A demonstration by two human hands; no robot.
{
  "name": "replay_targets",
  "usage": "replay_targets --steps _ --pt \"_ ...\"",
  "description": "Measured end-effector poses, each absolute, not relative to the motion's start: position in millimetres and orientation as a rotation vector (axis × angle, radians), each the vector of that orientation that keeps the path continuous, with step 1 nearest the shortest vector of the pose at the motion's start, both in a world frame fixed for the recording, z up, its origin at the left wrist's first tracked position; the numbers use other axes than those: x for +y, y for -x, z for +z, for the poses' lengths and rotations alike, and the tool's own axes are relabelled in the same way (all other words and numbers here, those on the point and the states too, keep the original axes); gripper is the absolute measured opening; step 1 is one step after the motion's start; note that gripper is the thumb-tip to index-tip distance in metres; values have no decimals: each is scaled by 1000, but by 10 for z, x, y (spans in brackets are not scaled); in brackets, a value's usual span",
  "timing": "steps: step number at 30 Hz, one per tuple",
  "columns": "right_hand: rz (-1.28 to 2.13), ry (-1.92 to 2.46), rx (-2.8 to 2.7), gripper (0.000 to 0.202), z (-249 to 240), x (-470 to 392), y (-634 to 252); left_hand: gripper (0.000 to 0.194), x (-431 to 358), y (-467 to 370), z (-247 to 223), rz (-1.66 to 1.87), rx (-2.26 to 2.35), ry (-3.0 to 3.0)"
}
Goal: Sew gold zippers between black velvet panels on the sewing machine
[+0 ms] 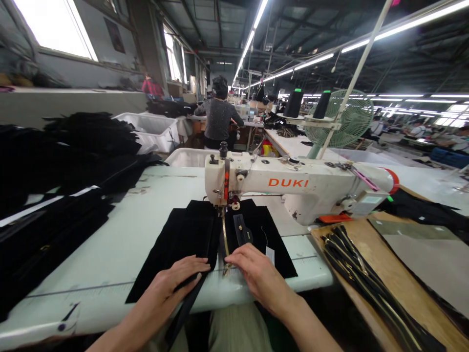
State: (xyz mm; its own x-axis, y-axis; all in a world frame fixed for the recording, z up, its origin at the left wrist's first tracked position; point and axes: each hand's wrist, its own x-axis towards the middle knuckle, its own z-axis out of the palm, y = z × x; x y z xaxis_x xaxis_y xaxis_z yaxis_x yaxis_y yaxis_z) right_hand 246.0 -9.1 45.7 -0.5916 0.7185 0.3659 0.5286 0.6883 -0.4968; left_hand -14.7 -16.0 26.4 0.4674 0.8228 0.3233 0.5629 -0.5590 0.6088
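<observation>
A black fabric panel (176, 239) lies on the sewing machine bed, its far edge under the presser foot area of a white sewing machine (256, 178). My left hand (179, 278) pinches the panel's near inner edge between thumb and fingers, where a dark strip (185, 313) hangs down. A gold-toothed zipper (224, 234) runs from under the needle toward me. My right hand (254, 269) is closed on its near end, close to the metal slider (226, 268). Right of the zipper, more black fabric carries a dark patch (242, 230) and a white tag (270, 254).
Stacks of black fabric pieces (54, 220) fill the left side. Several gold-toothed zippers (351, 264) lie on a wooden board (399, 264) at right. Thread cones (294, 103) and a green fan (340, 117) stand behind the machine. A person (220, 115) sits ahead.
</observation>
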Motion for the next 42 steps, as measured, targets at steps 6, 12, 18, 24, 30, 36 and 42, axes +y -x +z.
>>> replay_targets --steps 6,12,18,24,30,36,42 --pt "224 942 -2584 27 439 -129 -2301 28 -205 117 243 859 1151 -2337" --pt "440 1061 -2244 35 283 -262 -2269 42 -284 65 190 887 1109 -2450" --pt "203 1026 -2338 39 217 -333 -2254 69 -420 -65 201 926 1077 -2800" --pt "333 1017 -2274 36 221 -339 -2262 63 -410 -93 131 828 1037 -3024" --pt "508 1158 -2169 43 216 -354 -2254 56 -391 -94 206 764 1002 -3093" --pt "368 1079 -2199 38 173 -393 -2218 64 -367 -115 209 849 1010 -2981" --pt "364 1072 -2107 29 120 -377 -2199 65 -372 -148 -25 1019 1056 -2670"
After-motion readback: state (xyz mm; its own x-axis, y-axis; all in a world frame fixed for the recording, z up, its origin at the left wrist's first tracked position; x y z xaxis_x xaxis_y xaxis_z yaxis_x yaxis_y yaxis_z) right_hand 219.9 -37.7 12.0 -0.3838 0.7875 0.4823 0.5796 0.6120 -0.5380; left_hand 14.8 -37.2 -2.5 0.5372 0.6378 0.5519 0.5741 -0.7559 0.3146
